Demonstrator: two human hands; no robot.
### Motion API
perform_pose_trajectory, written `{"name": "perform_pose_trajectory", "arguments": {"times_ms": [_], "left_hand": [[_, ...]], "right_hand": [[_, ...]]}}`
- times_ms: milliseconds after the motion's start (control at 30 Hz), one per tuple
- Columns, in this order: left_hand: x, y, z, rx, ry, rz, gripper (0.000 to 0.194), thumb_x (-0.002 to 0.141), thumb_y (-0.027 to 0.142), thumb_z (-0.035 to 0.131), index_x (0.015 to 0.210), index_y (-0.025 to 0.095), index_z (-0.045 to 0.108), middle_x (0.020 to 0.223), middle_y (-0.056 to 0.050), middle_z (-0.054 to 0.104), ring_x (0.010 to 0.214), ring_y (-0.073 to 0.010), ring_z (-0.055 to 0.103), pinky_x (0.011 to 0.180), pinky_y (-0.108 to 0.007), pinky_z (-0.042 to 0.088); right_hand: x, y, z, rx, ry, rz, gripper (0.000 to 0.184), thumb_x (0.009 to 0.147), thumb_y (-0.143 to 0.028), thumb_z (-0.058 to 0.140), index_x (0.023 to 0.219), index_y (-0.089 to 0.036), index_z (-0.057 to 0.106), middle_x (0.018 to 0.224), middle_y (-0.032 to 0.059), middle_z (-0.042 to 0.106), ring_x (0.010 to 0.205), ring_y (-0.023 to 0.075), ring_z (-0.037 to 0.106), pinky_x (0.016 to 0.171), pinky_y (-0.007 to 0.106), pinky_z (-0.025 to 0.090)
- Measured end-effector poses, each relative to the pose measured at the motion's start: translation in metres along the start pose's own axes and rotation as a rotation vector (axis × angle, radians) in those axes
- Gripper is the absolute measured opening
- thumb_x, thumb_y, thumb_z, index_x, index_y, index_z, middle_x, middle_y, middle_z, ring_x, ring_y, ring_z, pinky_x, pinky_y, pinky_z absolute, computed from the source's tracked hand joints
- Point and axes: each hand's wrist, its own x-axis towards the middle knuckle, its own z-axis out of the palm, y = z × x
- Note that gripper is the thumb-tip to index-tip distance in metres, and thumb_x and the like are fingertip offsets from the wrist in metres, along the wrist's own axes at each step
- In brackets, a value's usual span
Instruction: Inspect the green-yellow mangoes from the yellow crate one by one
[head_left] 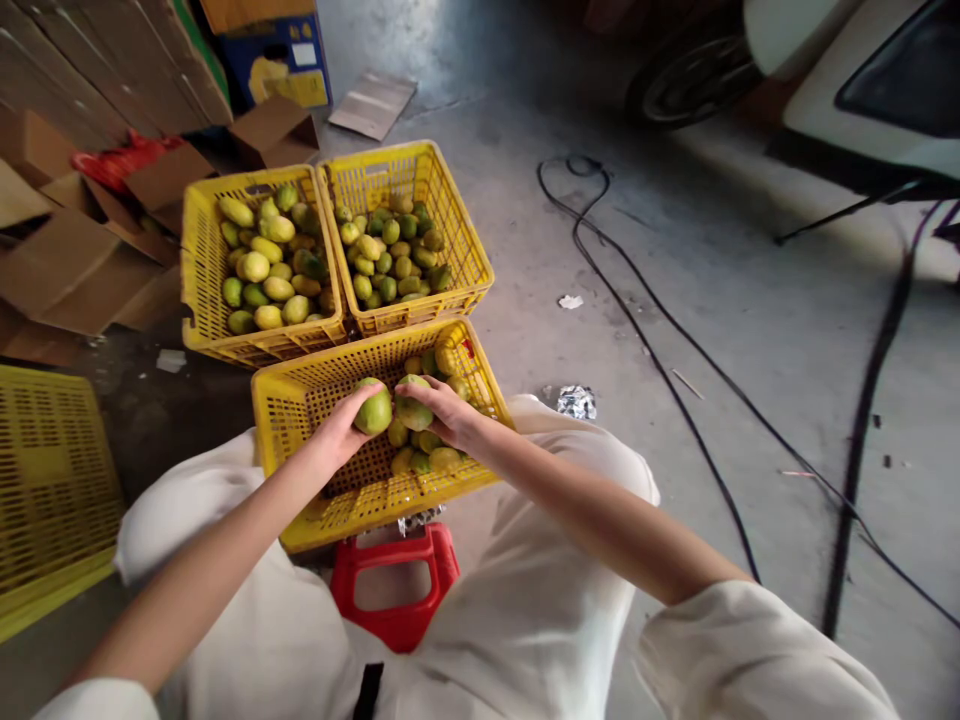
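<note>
Over the near yellow plastic crate [375,345], my left hand [346,425] grips a round green fruit [374,411], probably a lemon. Just right of it, my right hand [444,405] is closed around a second, duller green lemon [413,408]. A small gap separates the two fruits. Several green and yellow lemons [444,459] lie in the right part of this crate, some hidden under my right hand and forearm. The crate's left part shows its bare slotted floor.
Behind stand two yellow crates [262,345] [469,285] holding many lemons. Another yellow crate [52,480] is at left, below cardboard boxes [82,260]. A red stool [394,630] sits between my knees. Black cables [660,360] and foil [577,402] lie right; a scooter [862,100] stands beyond.
</note>
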Motion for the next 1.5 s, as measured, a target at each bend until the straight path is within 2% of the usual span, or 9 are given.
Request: {"name": "perform_pose_trajectory", "arguments": {"times_ms": [233,433,567,733,867,967,1067,1300,1500], "left_hand": [[0.008,-0.006,-0.004,0.015,-0.031,0.018,0.013,0.093,0.01,0.084,0.097,0.018,0.074,0.084,-0.003,0.077,0.068,-0.0147,0.072,0.061,-0.021,0.061],[-0.003,0.002,0.0,-0.025,0.033,0.043,0.017,0.088,0.007,0.082,0.092,0.019,0.07,0.081,0.0,0.073,0.067,-0.0144,0.07,0.062,-0.022,0.061],[-0.009,0.008,0.003,-0.036,0.092,0.062,0.015,0.089,0.009,0.08,0.093,0.02,0.071,0.082,0.0,0.072,0.067,-0.0162,0.069,0.061,-0.024,0.061],[-0.012,0.012,0.006,-0.064,0.098,0.009,0.006,0.1,0.015,0.074,0.097,0.019,0.071,0.086,-0.004,0.075,0.071,-0.0187,0.074,0.063,-0.026,0.065],[-0.01,0.011,0.004,-0.021,0.072,-0.015,0.011,0.103,0.013,0.072,0.093,0.016,0.07,0.084,-0.006,0.075,0.069,-0.0175,0.074,0.061,-0.025,0.065],[-0.004,0.005,0.0,0.003,0.045,-0.034,0.012,0.097,0.012,0.082,0.093,0.017,0.072,0.083,-0.006,0.075,0.069,-0.0183,0.074,0.061,-0.027,0.067],[0.0,0.001,-0.002,0.014,0.013,-0.044,0.017,0.092,0.012,0.088,0.092,0.017,0.072,0.084,-0.007,0.076,0.072,-0.0201,0.076,0.063,-0.029,0.068],[-0.004,0.003,0.0,0.012,0.045,-0.042,0.01,0.099,0.011,0.078,0.094,0.017,0.071,0.089,-0.005,0.075,0.071,-0.0158,0.073,0.064,-0.025,0.065],[-0.002,0.003,-0.002,0.006,0.088,0.01,0.015,0.092,0.011,0.081,0.091,0.02,0.069,0.089,-0.002,0.073,0.074,-0.0168,0.072,0.067,-0.026,0.065]], "right_hand": [[-0.001,0.001,0.001,0.016,0.067,0.017,0.039,0.086,-0.02,0.094,0.108,-0.027,0.063,0.099,0.0012,0.079,0.081,0.0184,0.079,0.067,0.025,0.066],[-0.001,-0.005,0.0,0.046,0.116,-0.016,0.049,0.08,-0.019,0.096,0.11,-0.028,0.059,0.099,-0.0006,0.077,0.091,0.0186,0.079,0.069,0.023,0.067],[-0.001,-0.018,-0.001,0.096,0.092,-0.028,0.039,0.083,-0.017,0.092,0.106,-0.027,0.061,0.097,-0.0006,0.077,0.084,0.0163,0.077,0.066,0.023,0.065],[0.003,-0.026,-0.002,0.133,0.064,-0.06,0.03,0.085,-0.034,0.087,0.104,-0.027,0.066,0.092,-0.0013,0.076,0.091,0.02,0.078,0.077,0.028,0.068],[0.005,-0.023,-0.004,0.135,0.076,-0.038,0.026,0.09,-0.046,0.081,0.097,-0.028,0.064,0.088,0.0017,0.073,0.092,0.0243,0.076,0.069,0.029,0.066],[0.005,-0.02,-0.004,0.148,0.026,0.004,0.021,0.096,-0.046,0.074,0.096,-0.028,0.063,0.089,0.0036,0.072,0.09,0.0237,0.076,0.066,0.028,0.065],[0.004,-0.017,-0.003,0.166,0.001,0.01,0.019,0.101,-0.046,0.068,0.1,-0.027,0.064,0.089,0.0029,0.073,0.09,0.0222,0.076,0.07,0.028,0.067],[0.0,-0.019,0.001,0.204,0.004,0.074,0.02,0.102,-0.047,0.067,0.095,-0.029,0.06,0.086,0.0023,0.071,0.092,0.0221,0.078,0.074,0.028,0.071],[-0.002,-0.024,0.003,0.195,0.057,0.073,0.018,0.097,-0.041,0.07,0.093,-0.03,0.057,0.089,0.0023,0.072,0.088,0.0236,0.077,0.078,0.037,0.073]]}}
